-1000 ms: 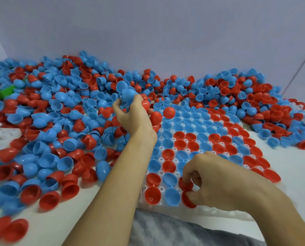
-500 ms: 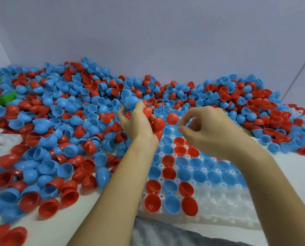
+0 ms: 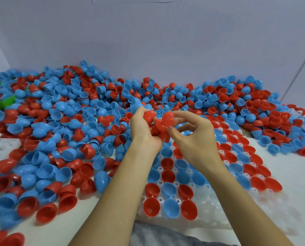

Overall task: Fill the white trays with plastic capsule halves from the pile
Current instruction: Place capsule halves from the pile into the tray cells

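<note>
— Hands first: what are they doing?

— Both meet above the far half of the white tray [image 3: 219, 208]. The left hand [image 3: 142, 128] has its grip curled round a bunch of red capsule halves [image 3: 149, 115], with a blue one [image 3: 136, 103] poking out above its fingers. The right hand [image 3: 194, 137] pinches one red half [image 3: 168, 118] between thumb and forefinger, just beside the left hand's bunch, perhaps touching it; the other fingers are loosely spread.

— How many does the left hand hold?

— Hard to say. The fingers hide most of them, and the red shapes blur together.

— And the tray?

— It lies on the counter [image 3: 293, 167] in front of the person, partly filled. Red and blue halves sit open side up in its cups, and the near right corner shows bare white cups. Both forearms cross over it and cover part of the rows.

— Where is the pile?

— The pile [image 3: 59, 132] of red and blue halves spreads over the counter's left side and along the back wall to the right. It buries the tray's far edge, so where the tray ends cannot be made out.

— Anything else?

— A second white tray [image 3: 0, 144] peeks out at the left, mostly under loose halves. A green container [image 3: 2, 102] is cut off by the left edge. Grey cloth [image 3: 148, 235] shows at the bottom between the arms.
</note>
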### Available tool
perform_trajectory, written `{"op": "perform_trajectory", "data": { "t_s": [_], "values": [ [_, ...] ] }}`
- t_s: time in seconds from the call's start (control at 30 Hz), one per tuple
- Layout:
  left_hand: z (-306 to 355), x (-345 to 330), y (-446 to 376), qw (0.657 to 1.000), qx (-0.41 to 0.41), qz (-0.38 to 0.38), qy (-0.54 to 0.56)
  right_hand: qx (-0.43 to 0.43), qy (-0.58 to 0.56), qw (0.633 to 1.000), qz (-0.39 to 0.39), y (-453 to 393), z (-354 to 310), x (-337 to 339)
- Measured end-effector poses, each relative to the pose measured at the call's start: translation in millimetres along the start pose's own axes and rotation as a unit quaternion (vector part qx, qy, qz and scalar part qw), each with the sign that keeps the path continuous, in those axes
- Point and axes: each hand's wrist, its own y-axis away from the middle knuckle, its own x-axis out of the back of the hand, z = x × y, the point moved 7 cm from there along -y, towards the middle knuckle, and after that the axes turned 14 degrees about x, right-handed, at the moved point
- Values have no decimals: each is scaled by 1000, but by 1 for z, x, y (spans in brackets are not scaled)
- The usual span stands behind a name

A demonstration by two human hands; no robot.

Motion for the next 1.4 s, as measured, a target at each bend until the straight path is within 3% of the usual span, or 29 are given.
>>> {"op": "perform_trajectory", "data": {
  "t_s": [0.17,0.33,0.43,0.7,0.87,0.93,1.0,1.1,1.17,1.4],
  "values": [
    [-1,-6,-2,999,5,-30,-26,49,33,997,40,-1,-5,4],
    [-7,-9,0,996,54,-66,4,129,96,987,-4,-2,-13,-1],
    [-7,-9,0,997,46,-62,15,157,117,981,12,-3,-15,1],
    [-6,-14,5,998,20,-65,-16,143,98,978,113,-1,-16,16],
    [-9,-8,5,998,53,-36,16,92,60,979,169,-4,-20,35],
    [-6,-4,4,997,59,-32,27,81,66,991,88,-11,-23,43],
    [0,-1,2,998,53,-29,36,56,84,992,-74,-12,-23,47],
    [3,1,1,997,54,-29,44,-35,132,940,-314,10,-16,51],
    [3,1,0,997,53,-28,46,-74,177,905,-380,27,-14,56],
    [4,2,0,998,38,-21,34,-161,266,804,-507,65,-18,40]
  ]
}}
